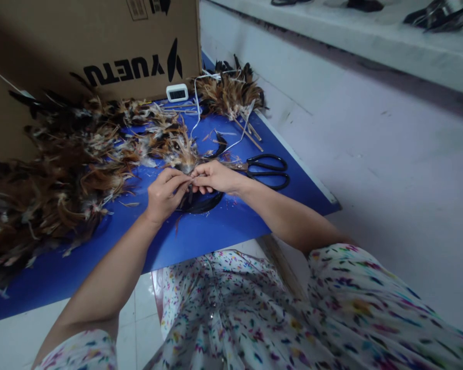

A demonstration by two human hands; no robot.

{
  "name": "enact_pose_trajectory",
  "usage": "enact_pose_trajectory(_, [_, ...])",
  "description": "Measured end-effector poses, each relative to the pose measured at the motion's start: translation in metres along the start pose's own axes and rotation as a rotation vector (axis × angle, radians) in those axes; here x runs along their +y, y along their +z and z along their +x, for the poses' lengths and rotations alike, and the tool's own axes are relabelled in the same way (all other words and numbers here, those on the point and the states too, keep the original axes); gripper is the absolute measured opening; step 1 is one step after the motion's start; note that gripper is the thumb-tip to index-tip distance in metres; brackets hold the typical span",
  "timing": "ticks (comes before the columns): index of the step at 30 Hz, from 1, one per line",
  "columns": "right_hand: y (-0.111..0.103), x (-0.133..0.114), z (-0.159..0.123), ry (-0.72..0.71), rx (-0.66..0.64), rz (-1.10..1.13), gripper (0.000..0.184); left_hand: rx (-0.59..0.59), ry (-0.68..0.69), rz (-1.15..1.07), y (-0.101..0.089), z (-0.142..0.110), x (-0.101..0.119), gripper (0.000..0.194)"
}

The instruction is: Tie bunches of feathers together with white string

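Head view: a person in a patterned top works at a blue counter (212, 234), both hands together near its near edge.

Left hand: thumb and forefinger pinch together (166, 191), fingertips meeting those of the other hand; whatever lies between them is too small to tell.

Right hand: fingers curl with the thumb pressed against them (212, 177), reaching in from the counter's right edge.

Feather bunch: brown and pale (183, 154), it lies just beyond the fingertips, at the right end of a large feather pile (69, 174) that spreads across the counter's left side.

Black feathers: long and curved (202, 206), they lie beneath the hands, toward the near edge.

Scissors: black handles (268, 171) point toward the right edge, blades partly hidden behind the right wrist.

Far right corner: a second heap of brown and black feathers (229, 95) sits with thin sticks (250, 134) jutting toward the near edge, a white cord (196, 105) looping beside it.

Far edge: a small white digital display (177, 93) stands before a cardboard box (131, 38) printed "YUETU," the lettering upside down.
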State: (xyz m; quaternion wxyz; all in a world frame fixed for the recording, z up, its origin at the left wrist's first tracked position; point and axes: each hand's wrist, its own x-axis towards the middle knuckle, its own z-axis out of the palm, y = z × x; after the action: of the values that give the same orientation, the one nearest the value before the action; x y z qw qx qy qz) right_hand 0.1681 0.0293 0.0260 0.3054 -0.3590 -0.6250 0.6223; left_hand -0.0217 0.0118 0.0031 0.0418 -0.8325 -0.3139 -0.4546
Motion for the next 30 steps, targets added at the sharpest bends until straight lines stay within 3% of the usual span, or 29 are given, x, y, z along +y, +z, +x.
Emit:
enact_pose_trajectory(13, [-0.0056,0.0016,-0.0009,0.002,-0.084,-0.026,0.014,-0.057,0.075,-0.043,-0.0013,-0.0005,-0.0004,0.006])
enact_pose_trajectory(18, [-0.0084,0.002,-0.001,0.008,-0.082,-0.031,0.015,-0.04,-0.067,-0.132,0.0005,0.0015,0.0042,0.006])
enact_pose_trajectory(25, [-0.0038,0.0008,0.0002,0.09,0.024,-0.031,0.018,-0.037,-0.295,-0.314,0.006,-0.0016,0.0057,0.008])
enact_pose_trajectory(30, [-0.0019,-0.0036,-0.0015,0.167,0.08,0.071,0.024,-0.056,-0.271,-0.314,0.0064,-0.0016,0.0071,0.008])
